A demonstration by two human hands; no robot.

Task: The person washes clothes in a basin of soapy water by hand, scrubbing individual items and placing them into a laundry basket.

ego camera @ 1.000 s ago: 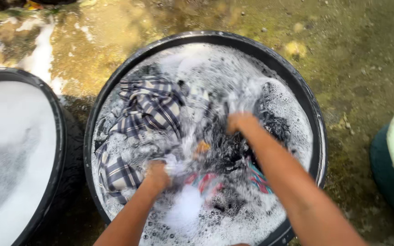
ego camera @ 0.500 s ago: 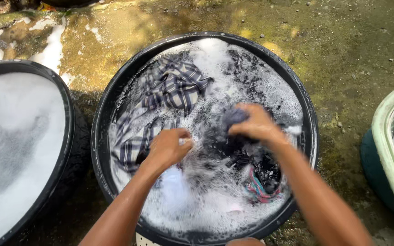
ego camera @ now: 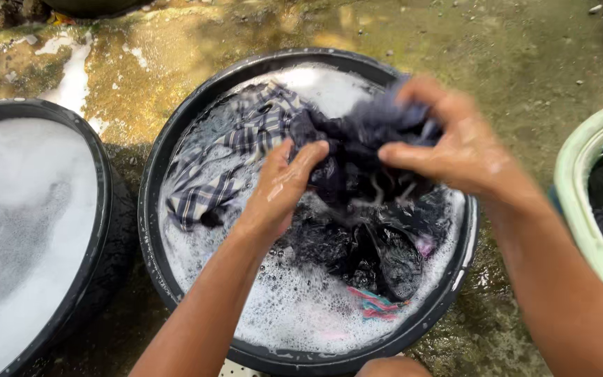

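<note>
Both hands grip a dark navy wet garment (ego camera: pixel 357 150), lifted out of the suds over a round black basin (ego camera: pixel 149 209). My left hand (ego camera: pixel 280 185) clutches its left side; my right hand (ego camera: pixel 455 143) pinches its right side from above. The cloth hangs down into foamy water. A blue-and-white checked shirt (ego camera: pixel 235 157) lies soaked in the basin's left half. A small pink-and-teal striped cloth (ego camera: pixel 378 304) floats near the basin's lower right rim.
A second black basin (ego camera: pixel 102 209) full of white foam stands at the left, almost touching the first. A pale green tub (ego camera: pixel 581 195) with dark clothes sits at the right edge. The ground around is wet concrete with foam patches (ego camera: pixel 71 77) at upper left.
Both hands have come up out of the suds, lifting the dark garment above the water. They now hold it higher and closer together than before.
</note>
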